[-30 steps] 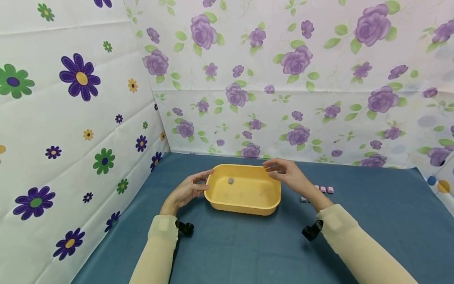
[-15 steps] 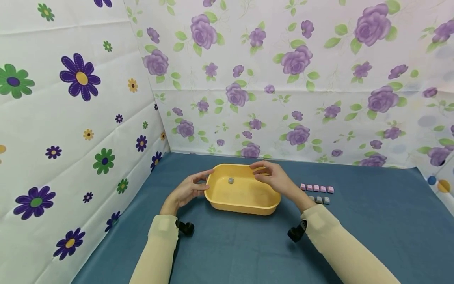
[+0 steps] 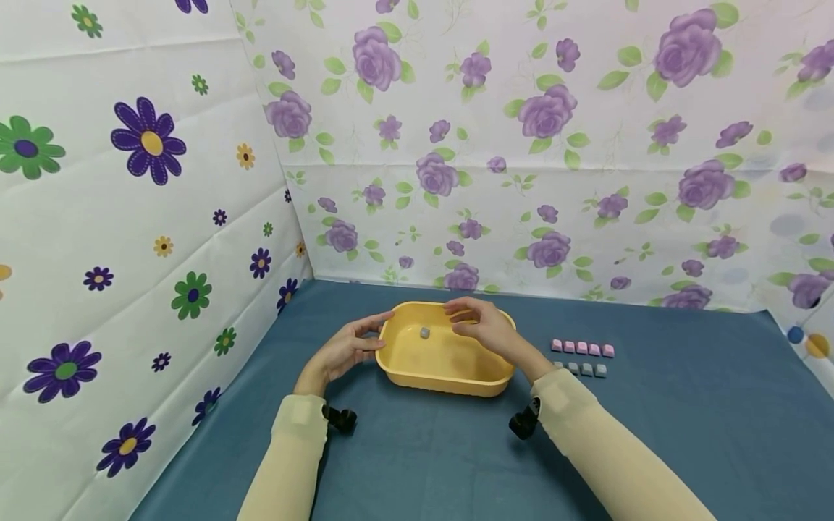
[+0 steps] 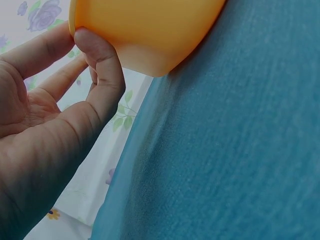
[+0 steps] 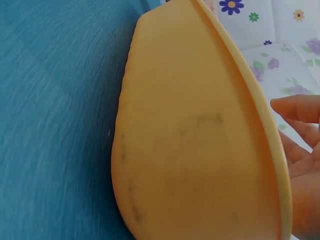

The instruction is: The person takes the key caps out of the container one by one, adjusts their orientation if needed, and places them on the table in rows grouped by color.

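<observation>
My left hand (image 3: 342,352) is at the left end of a yellow plastic basin (image 3: 449,386), pinching its rim between thumb and fingers. The left wrist view shows the thumb (image 4: 100,50) bent against the rim. A small grey keycap (image 3: 425,333) lies on the basin's floor, towards the left. Over the basin's right half hovers my right hand (image 3: 485,325), its fingers loosely bent. No object shows in it. In the right wrist view, the basin's side wall (image 5: 190,150) fills the middle and partly hides the right hand (image 5: 302,160).
Right of the basin, a row of pink keycaps (image 3: 582,348) lies on the blue cloth (image 3: 417,456), with a row of grey keycaps (image 3: 587,370) in front of it. Flowered sheets (image 3: 436,174) hang behind and to the left.
My right hand has moved left from the basin's right rim to above its inside, uncovering the keycap rows. The left hand, the basin and the grey keycap inside have stayed in place.
</observation>
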Demonstrator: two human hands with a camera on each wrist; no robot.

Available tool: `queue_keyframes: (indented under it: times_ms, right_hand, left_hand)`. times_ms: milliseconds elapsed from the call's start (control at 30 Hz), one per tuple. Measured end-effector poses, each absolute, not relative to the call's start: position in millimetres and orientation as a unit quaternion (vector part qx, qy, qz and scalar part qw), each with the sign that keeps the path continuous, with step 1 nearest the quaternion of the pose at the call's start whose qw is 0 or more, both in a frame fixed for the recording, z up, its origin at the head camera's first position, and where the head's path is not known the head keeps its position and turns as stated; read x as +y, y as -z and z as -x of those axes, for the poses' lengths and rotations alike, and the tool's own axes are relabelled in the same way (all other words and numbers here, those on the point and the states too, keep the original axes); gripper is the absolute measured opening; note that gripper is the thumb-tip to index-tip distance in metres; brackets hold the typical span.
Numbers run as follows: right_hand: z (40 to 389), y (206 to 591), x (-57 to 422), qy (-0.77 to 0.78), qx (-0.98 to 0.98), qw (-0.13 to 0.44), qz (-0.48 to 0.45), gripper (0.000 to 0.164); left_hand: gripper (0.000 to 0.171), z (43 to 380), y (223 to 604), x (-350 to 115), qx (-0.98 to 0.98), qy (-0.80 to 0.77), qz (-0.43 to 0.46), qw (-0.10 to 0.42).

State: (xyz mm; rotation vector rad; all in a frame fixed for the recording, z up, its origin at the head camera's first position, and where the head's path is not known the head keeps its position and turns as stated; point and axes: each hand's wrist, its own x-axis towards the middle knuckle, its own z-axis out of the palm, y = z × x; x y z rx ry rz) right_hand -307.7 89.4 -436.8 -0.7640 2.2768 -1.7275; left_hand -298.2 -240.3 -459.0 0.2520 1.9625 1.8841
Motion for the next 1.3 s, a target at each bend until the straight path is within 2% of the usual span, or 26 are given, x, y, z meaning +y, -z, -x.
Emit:
queue_keyframes:
  times_ms: [633, 1300]
  right_hand:
    - [315, 446, 48, 0.574, 0.77, 0.133, 0.245, 0.044]
    - [320, 464, 42, 0.517, 0.792, 0.152, 0.285, 0.048]
  left_hand:
    - [0.065, 297, 462, -243, 0.7, -0.676, -0.104, 0.204]
    - [0.065, 299, 461, -241, 0.697, -0.679, -0.097, 0.207]
